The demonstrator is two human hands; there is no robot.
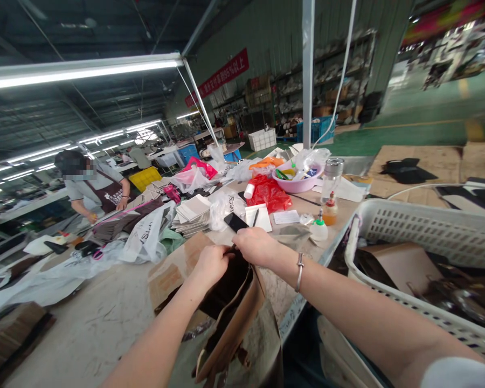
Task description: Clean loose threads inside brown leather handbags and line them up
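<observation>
A brown bag (236, 339) with an open, dark mouth lies at the near edge of the worktable, partly below my arms. At its far rim, my left hand (210, 266) has its fingers closed on the edge. My right hand (255, 246) pinches the same rim a little to the right, the two hands close together. My fingertips are partly hidden by the bag and my knuckles. Just beyond my right hand lies a black phone (235, 221). Brown paper (173, 272) lies left of the bag.
To the right stands a white plastic basket (392, 283) holding brown pieces. Across the table are a pink basin (297, 185), a red plastic bag (268, 195), a green-capped bottle (319, 230) and stacked pale sheets (192, 213). Another person (95, 183) works at the far left.
</observation>
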